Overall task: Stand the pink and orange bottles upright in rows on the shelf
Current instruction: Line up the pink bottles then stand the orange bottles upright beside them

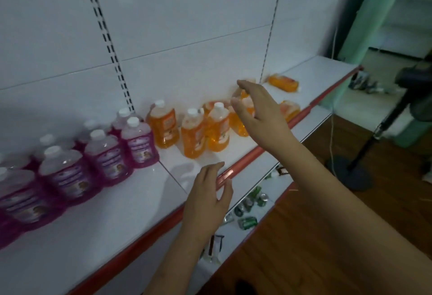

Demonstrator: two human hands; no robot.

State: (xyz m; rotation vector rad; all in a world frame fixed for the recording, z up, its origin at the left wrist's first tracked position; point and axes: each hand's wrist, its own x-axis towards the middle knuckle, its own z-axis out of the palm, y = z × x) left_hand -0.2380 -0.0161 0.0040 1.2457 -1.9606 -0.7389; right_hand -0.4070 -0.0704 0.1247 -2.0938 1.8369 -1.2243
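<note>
Several pink bottles [105, 154] with white caps stand upright in rows at the left of the white shelf [145, 201]. To their right stand three orange bottles [192, 134], upright. More orange bottles sit behind my right hand [257, 109], partly hidden by it. That hand hovers over them with fingers spread, thumb and forefinger on either side of one orange bottle [245, 99] without clearly gripping it. Two orange bottles lie on their sides further right, one [284, 83] near the back panel and one [291, 108] near the front edge. My left hand [208, 191] floats open above the shelf's red front edge, holding nothing.
A lower shelf [254, 177] below carries green cans [247, 203] and small items. On the wooden floor at the right stands a fan's dark round base [350, 173] and pole, with a white cable [332, 135] hanging beside it. The white back panel has slotted uprights.
</note>
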